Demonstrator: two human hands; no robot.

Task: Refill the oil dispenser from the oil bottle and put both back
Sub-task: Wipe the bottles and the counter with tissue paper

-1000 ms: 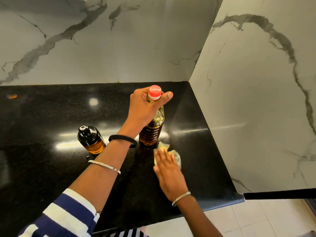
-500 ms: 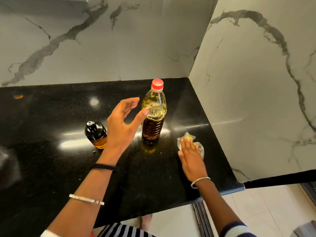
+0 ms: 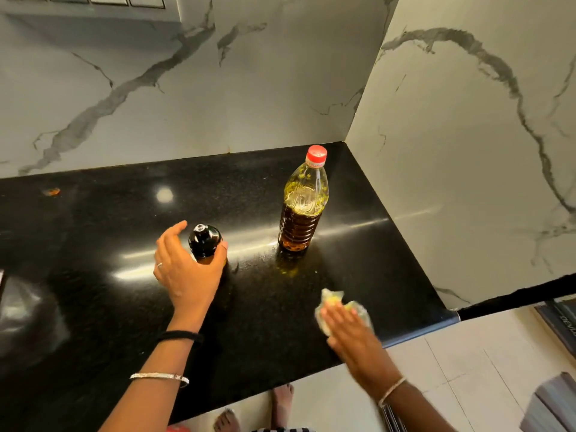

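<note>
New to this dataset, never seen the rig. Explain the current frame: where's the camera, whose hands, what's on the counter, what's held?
No robot here: a person works bare-handed, and one wide-angle camera on their head looks forward and down, so the arms come in from below. The surface is a black stone counter in a corner of marble-patterned walls. On it stand an oil bottle, upright with its red cap on, and left of it a small dark-capped oil dispenser. The left hand curls round the oil dispenser, thumb on its right side. The right hand lies flat, fingers straight, on a crumpled yellowish wad near the front edge; tissue or plastic, I cannot tell. Neither hand touches the oil bottle.
</note>
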